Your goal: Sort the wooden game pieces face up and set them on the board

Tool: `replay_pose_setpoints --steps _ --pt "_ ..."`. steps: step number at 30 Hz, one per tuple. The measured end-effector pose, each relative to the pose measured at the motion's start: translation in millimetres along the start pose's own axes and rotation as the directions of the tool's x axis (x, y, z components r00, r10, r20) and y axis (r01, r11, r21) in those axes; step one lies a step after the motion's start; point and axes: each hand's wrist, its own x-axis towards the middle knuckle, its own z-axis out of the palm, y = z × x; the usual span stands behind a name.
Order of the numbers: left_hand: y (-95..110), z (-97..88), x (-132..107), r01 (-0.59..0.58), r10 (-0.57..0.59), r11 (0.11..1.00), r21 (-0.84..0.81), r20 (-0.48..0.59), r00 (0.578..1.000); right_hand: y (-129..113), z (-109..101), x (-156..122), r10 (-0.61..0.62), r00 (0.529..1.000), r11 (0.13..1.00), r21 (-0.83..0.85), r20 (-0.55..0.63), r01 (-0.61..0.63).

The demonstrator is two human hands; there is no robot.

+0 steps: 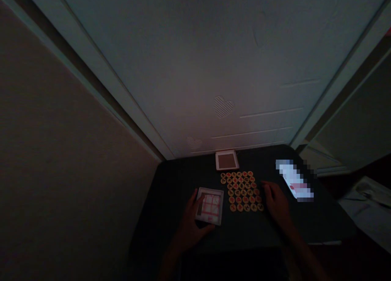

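My left hand [190, 222] is wrapped round a shallow, clear-looking plastic box [216, 207], thumb at its near edge and fingers over its left side. A white sheet with red lines shows inside the box. Right of it lie several rows of round, pale Chinese chess pieces [241, 192] with red or black characters, set close together in a block. My right hand [277, 203] is beside the right edge of that block, its fingers curled together. Whether a piece is between those fingertips is too dark to make out.
A white-rimmed tray or lid [227, 169] with a brown inside stands at the back of the dark table [171, 183], against a white panel [195, 69] with heart patterns. A lit, blurred-out phone-like screen [295, 181] lies at the right.
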Motion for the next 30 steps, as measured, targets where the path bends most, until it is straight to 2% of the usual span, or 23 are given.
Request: replay_pose_setpoints --steps 5,10,14,18,30 --pt "-1.2 15.1 -11.7 0.020 -0.018 0.999 0.050 -0.035 0.999 -1.6 -0.4 0.1 0.003 1.000 1.000 -0.027 -0.023 -0.004" --pt "6.0 15.2 -11.1 0.058 -0.056 0.998 0.019 -0.101 0.993 -3.7 -0.8 0.0 0.012 1.000 0.999 -0.041 -0.018 -0.013" --pt "10.7 11.2 -2.6 0.047 -0.047 0.999 0.017 -0.039 0.998 -7.0 -1.8 -1.0 0.013 1.000 0.999 -0.040 -0.023 -0.014" --pt "6.1 9.7 5.5 0.022 -0.024 0.998 0.057 0.037 0.999 -9.1 -2.7 -1.8 0.003 1.000 1.000 -0.020 -0.027 -0.004" --pt "-4.1 7.8 0.2 -0.006 0.006 0.997 0.079 0.001 1.000 -3.1 0.1 -0.3 0.009 1.000 1.000 -0.014 -0.016 -0.009"
